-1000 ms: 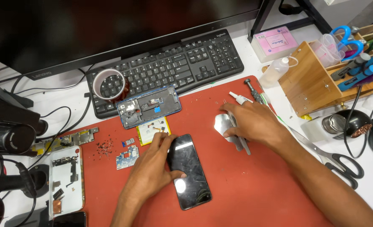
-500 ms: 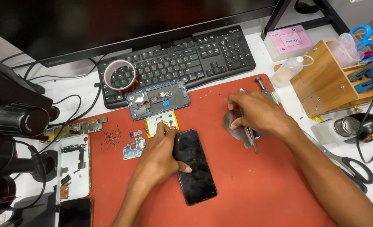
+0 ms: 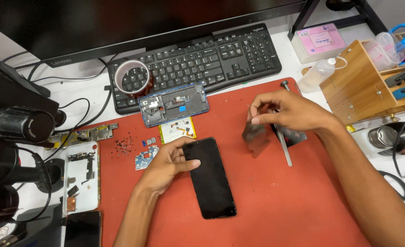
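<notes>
One flat black glass-fronted phone panel point(image 3: 209, 177) lies on the red work mat point(image 3: 275, 201), the left hand point(image 3: 166, 165) pressing its upper left corner with loosely curled fingers. Judged thin, stiff, fragile: hold by its edges. Farther off, the right hand point(image 3: 287, 110) pinches one dark film sheet point(image 3: 256, 136), light and floppy. One opened blue phone frame point(image 3: 173, 104) lies beyond.

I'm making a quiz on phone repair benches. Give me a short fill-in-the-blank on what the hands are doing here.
1. The left hand rests on the black ____, which lies screen-up on the red mat.
2. The right hand pinches a thin grey ____ lifted off the mat.
3. Beyond the mat stands a black ____ with a roll of tape on its left end.
4. The opened phone frame lies on the mat's ____ edge, nearest the keys.

Missing words: phone; film; keyboard; far
</notes>
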